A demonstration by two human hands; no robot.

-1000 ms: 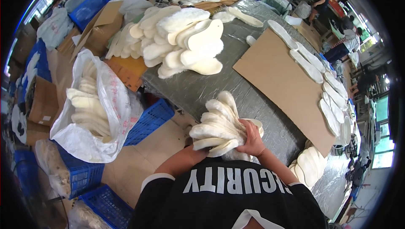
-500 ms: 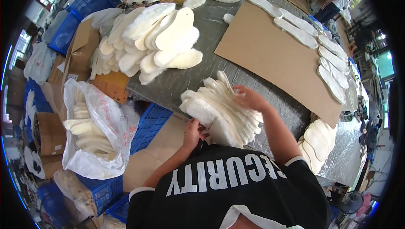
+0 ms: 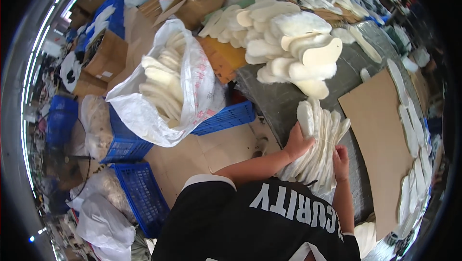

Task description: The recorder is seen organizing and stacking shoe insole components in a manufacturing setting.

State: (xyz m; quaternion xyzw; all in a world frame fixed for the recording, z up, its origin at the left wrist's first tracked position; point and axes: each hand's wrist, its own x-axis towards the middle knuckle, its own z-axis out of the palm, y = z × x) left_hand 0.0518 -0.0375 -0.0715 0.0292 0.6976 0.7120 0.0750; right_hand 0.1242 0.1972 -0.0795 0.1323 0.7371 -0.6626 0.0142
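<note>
A thick bundle of cream fleecy insoles (image 3: pixel 321 148) stands on edge at the near side of the grey-covered table, its thin edges facing up. A thin band seems to run across it. My left hand (image 3: pixel 299 144) is wrapped around the bundle's left side, thumb on top. On the opposite side, my right hand (image 3: pixel 341 163) presses against the bundle with bent fingers, partly hidden by it. Farther off on the table lies a large loose pile of similar insoles (image 3: pixel 288 37).
Left of the table, an open white plastic bag (image 3: pixel 202 95) full of insoles rests on a blue crate (image 3: pixel 231 118). A cardboard sheet (image 3: pixel 373 126) covers the table's right, with single insoles (image 3: pixel 408 131) along its far edge. Another blue crate (image 3: pixel 143 198) stands lower left.
The view has swung left. The bundle, fanned out before, is now squeezed straighter between my hands. My right hand has come down from its far side to its right side.
</note>
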